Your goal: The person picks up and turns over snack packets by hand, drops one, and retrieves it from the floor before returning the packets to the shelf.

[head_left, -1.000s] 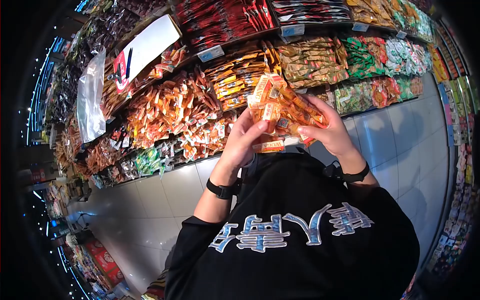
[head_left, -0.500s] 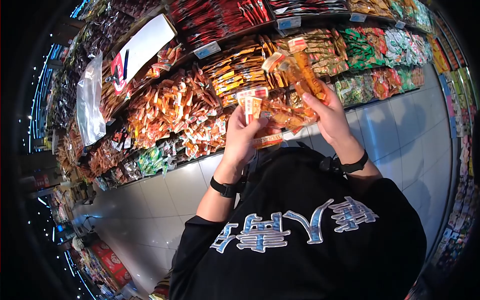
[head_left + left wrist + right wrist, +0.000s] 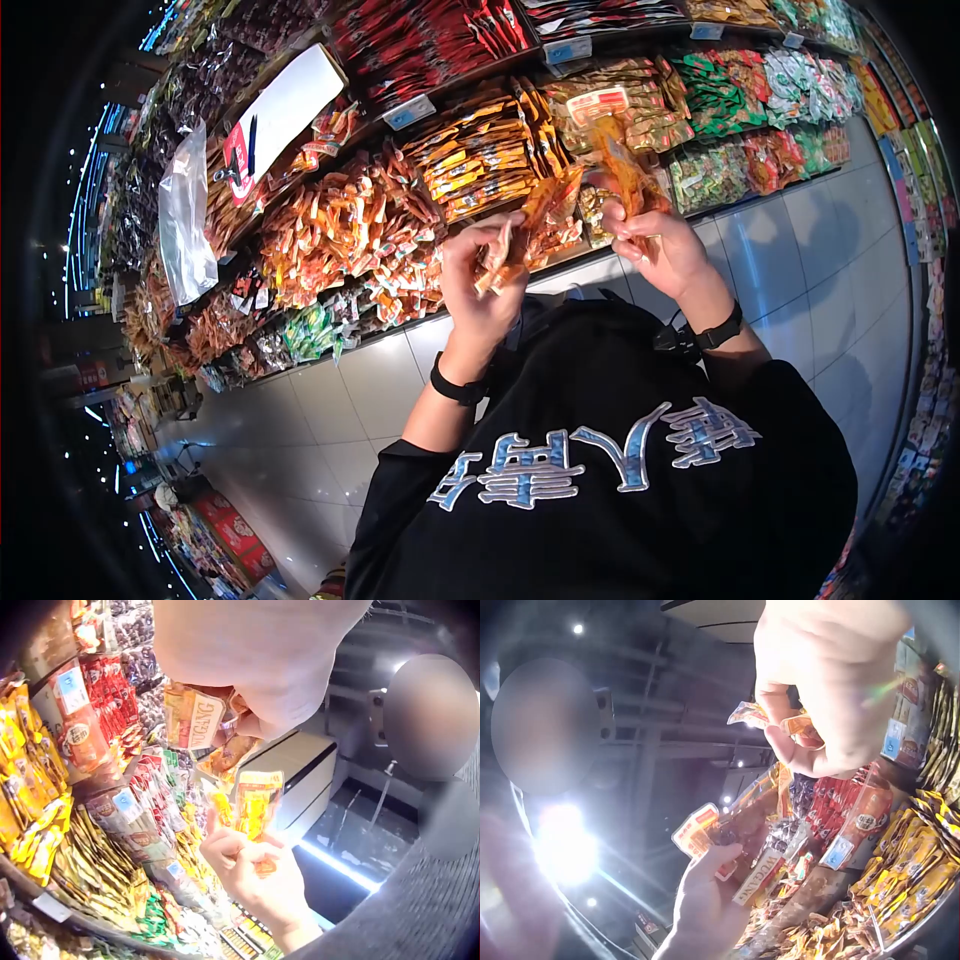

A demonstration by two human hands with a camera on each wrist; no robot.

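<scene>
Your left hand (image 3: pixel 483 280): fingers pinch packets (image 3: pixel 187 716). Your right hand (image 3: pixel 668 250): fingers grip more, held apart, presumably against mixing.

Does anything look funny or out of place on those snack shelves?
Yes, a white sheet with a dark pen lies among the wrapped snacks, a clear plastic bag beside it. They look odd because they aren't snacks. The orange packets look jumbled, unlike the neater yellow packets.
</scene>
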